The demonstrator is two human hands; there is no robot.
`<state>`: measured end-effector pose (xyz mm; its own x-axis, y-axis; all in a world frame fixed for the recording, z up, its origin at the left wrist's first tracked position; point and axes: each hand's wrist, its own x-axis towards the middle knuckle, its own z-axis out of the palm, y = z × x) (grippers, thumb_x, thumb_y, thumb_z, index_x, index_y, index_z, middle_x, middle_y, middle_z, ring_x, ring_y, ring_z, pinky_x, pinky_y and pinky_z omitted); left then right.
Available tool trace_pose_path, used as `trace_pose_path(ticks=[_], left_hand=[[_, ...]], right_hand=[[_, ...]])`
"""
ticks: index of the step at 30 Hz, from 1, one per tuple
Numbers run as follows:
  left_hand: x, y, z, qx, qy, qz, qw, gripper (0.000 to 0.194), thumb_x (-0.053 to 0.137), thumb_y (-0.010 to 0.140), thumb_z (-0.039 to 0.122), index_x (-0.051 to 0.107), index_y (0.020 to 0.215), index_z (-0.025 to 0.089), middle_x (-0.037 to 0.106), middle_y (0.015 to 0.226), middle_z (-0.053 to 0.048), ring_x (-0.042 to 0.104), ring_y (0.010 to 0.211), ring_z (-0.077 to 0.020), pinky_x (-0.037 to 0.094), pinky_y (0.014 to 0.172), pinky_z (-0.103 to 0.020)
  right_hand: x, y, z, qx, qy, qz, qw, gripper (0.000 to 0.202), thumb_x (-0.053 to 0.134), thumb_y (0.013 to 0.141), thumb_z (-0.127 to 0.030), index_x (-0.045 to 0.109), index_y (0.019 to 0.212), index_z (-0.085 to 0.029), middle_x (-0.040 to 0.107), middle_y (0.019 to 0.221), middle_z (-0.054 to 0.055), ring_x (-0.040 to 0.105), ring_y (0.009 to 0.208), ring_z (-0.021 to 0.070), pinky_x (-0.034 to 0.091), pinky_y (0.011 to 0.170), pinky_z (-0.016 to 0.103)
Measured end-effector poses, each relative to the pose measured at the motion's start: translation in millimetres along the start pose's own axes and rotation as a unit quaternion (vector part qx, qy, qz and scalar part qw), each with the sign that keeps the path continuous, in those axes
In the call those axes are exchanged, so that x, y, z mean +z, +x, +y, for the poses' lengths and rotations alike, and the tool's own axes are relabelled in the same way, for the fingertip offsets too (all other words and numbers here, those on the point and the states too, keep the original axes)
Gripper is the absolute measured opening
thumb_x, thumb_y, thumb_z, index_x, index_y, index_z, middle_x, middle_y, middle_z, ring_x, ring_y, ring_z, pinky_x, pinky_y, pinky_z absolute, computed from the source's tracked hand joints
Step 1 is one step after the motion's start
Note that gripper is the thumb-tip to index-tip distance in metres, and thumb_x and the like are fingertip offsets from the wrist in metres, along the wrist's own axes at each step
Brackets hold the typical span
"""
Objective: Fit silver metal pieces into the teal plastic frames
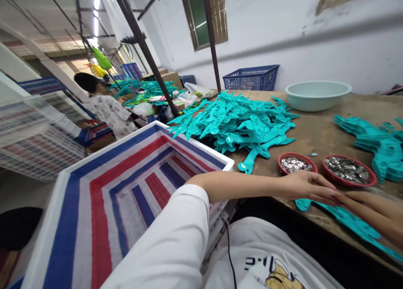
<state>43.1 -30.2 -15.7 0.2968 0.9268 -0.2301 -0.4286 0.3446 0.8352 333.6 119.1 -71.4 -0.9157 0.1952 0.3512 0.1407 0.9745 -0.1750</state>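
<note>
My left hand point(310, 186) reaches across with its fingers stretched out. Its fingertips meet those of my right hand point(371, 205), whose fingers are also extended, at the right edge of the view. Nothing shows in either hand. Beneath them a flat teal plastic piece point(355, 222) lies on the table, partly covered. Just behind are two red bowls of small metal parts, one nearer my left hand point(296, 164) and one to its right point(346, 170).
A heap of teal pieces point(239, 117) covers the middle of the table point(317, 134); stacked teal pieces point(374, 142) are at right. Behind stand a pale basin point(317, 97) and blue basket point(252, 77). A striped-lined crate point(100, 188) is at left, a person point(110, 113) beyond.
</note>
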Motion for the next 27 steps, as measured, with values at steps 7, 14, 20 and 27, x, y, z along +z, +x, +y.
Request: trace_pose_path(ticks=[7,14,20,27], left_hand=[[28.7,-39,39,0.017,0.199,0.045,0.979,0.008,0.083,0.099,0.014,0.077,0.094,0.013,0.085,0.1,-0.007,0.084,0.094,-0.0159,0.07,0.108,-0.04],[-4.9,-40,71,0.113,0.56,0.082,0.817,0.016,0.074,0.101,0.019,0.087,0.107,0.013,0.09,0.119,-0.01,0.079,0.122,-0.0251,0.057,0.121,-0.039],[-14.6,-38,48,0.097,0.656,-0.057,0.746,0.024,0.063,0.105,0.018,0.087,0.103,0.018,0.088,0.138,-0.012,0.079,0.132,-0.0228,0.055,0.125,-0.035],[-8.9,-32,21,0.058,0.705,-0.156,0.689,0.025,0.057,0.109,0.011,0.082,0.107,0.017,0.072,0.168,-0.016,0.073,0.147,-0.0263,0.05,0.131,-0.038]], right_hand=[[-36,35,-50,-0.016,0.057,0.065,0.996,0.055,0.067,0.105,-0.041,0.079,0.152,-0.066,0.086,0.14,0.007,0.087,0.114,0.0367,0.073,0.089,0.053],[-92,80,-83,0.346,0.127,-0.032,0.929,0.036,0.066,0.109,-0.031,0.092,0.126,-0.014,0.089,0.1,0.009,0.086,0.097,0.0304,0.067,0.093,0.036],[-73,78,-76,0.381,0.139,-0.185,0.895,0.028,0.069,0.11,-0.014,0.094,0.122,-0.011,0.086,0.087,0.003,0.081,0.083,0.0218,0.06,0.083,0.026],[-49,90,-86,0.373,0.097,-0.219,0.896,0.032,0.07,0.109,-0.014,0.092,0.131,-0.007,0.09,0.106,0.01,0.084,0.099,0.027,0.06,0.087,0.027]])
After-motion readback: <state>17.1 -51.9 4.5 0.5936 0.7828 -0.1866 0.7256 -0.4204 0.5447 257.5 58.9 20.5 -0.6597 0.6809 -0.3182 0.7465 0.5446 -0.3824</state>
